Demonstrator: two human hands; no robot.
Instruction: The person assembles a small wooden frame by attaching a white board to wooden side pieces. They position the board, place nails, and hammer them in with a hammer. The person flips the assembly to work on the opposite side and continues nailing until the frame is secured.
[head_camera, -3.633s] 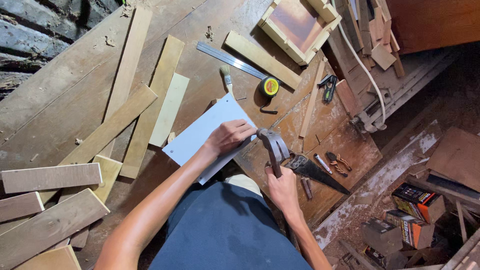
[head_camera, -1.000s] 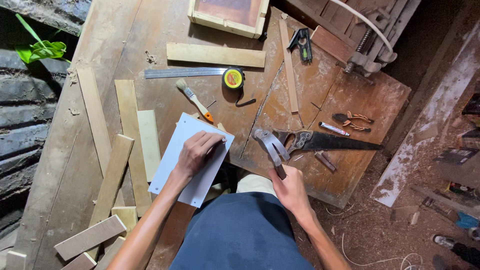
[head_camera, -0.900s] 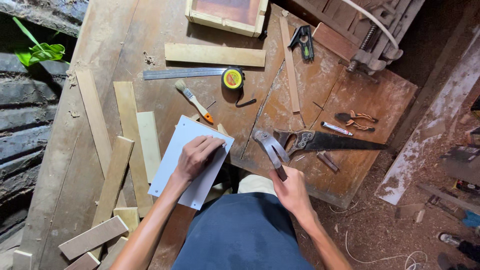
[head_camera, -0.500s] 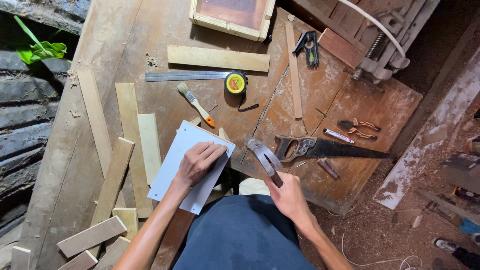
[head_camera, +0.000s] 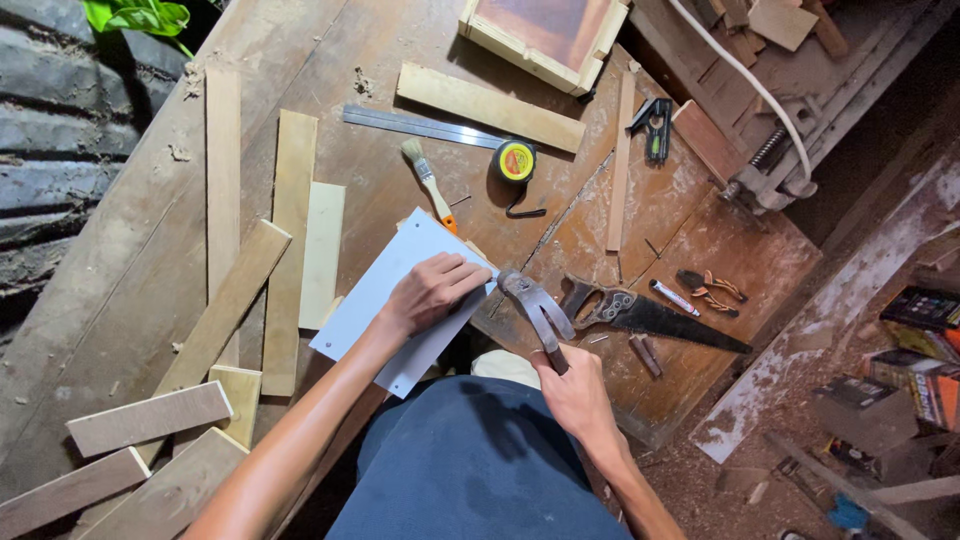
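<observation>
1. Nearest the person, the right hand (head_camera: 575, 395) is wrapped tight round the handle of a claw hammer (head_camera: 535, 305); the hammer's head sits just beside the near right edge of the white panel (head_camera: 400, 300), close to the fingertips of the other hand.
2. The left hand (head_camera: 432, 290) lies on the white panel with its fingers curled and pressed together at that same edge; whether they pinch a nail there I cannot tell, as anything so small is hidden.
3. The white panel lies flat on the worktop (head_camera: 150, 250), near its front edge, with a strip of pale wood showing beneath it.
4. The risk, as I judge it: the hammer head is very close to the left fingertips, so a slightly off blow could land on them; the panel is held only by that one hand and could skid or tilt.
5. Just right of the panel lies a hand saw (head_camera: 650, 315); its teeth are near the right forearm's path.
6. Beyond the panel lie a paintbrush (head_camera: 428, 185) and a yellow tape measure (head_camera: 516, 161); farther off, a steel ruler (head_camera: 425, 127).
7. Left of the panel, loose wooden slats (head_camera: 285, 240) are scattered.
</observation>
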